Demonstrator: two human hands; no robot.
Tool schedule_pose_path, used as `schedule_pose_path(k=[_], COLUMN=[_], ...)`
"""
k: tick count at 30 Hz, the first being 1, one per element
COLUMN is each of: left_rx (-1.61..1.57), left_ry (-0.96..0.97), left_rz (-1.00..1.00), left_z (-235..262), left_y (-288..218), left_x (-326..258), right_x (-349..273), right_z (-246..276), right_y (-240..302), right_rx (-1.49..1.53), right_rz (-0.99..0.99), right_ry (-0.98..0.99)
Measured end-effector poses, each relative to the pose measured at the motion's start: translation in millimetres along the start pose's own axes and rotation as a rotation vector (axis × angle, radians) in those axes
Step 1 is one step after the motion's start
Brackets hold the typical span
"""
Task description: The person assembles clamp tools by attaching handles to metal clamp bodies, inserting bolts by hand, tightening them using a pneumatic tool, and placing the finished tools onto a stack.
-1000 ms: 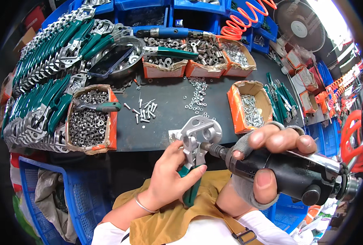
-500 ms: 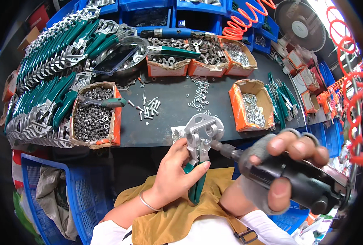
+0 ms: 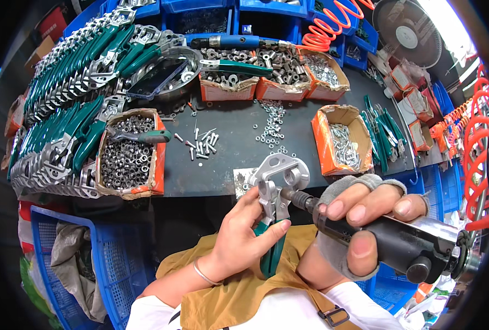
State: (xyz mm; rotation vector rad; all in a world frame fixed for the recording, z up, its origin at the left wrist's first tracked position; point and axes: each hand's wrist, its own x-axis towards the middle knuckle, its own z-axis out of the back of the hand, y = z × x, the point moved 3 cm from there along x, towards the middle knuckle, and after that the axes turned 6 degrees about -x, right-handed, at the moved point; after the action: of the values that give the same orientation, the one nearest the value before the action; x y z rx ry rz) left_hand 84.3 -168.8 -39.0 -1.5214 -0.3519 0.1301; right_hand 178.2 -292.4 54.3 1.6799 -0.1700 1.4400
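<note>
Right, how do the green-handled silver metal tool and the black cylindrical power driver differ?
The green-handled tool runs up the picture in the left hand; the black driver slants across it in the gloved right hand. The driver's body looks thicker than the tool's handles. Both are held.

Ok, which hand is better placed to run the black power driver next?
Probably the right hand: it grips the power driver, tip at the green-handled tool, while the left hand holds that.

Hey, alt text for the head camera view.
A person's left hand holds a green-handled metal tool, and the gloved right hand holds a black power driver with its tip at the tool. Beyond, a dark workbench bears orange boxes of small metal parts and similar tools in rows.
</note>
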Motion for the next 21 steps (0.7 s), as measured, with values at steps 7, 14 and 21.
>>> schedule_pose_path(k=[7, 14, 21], left_rx=[0.044, -0.690, -0.912], left_ry=[-0.269, -0.310, -0.180], left_rz=[-0.096, 0.120, 0.132], left_z=[19.4, 36.3, 28.9], left_y=[12.7, 15.1, 15.4], left_x=[7.8, 5.9, 8.7], right_x=[1.8, -28.4, -23.7], right_z=[9.5, 51.1, 43.8], right_y=[-10.9, -115.2, -143.3], right_rx=[-0.089, -0.362, -0.259], right_rz=[0.011, -0.350, -0.469], right_ry=[-0.436, -0.459, -0.478])
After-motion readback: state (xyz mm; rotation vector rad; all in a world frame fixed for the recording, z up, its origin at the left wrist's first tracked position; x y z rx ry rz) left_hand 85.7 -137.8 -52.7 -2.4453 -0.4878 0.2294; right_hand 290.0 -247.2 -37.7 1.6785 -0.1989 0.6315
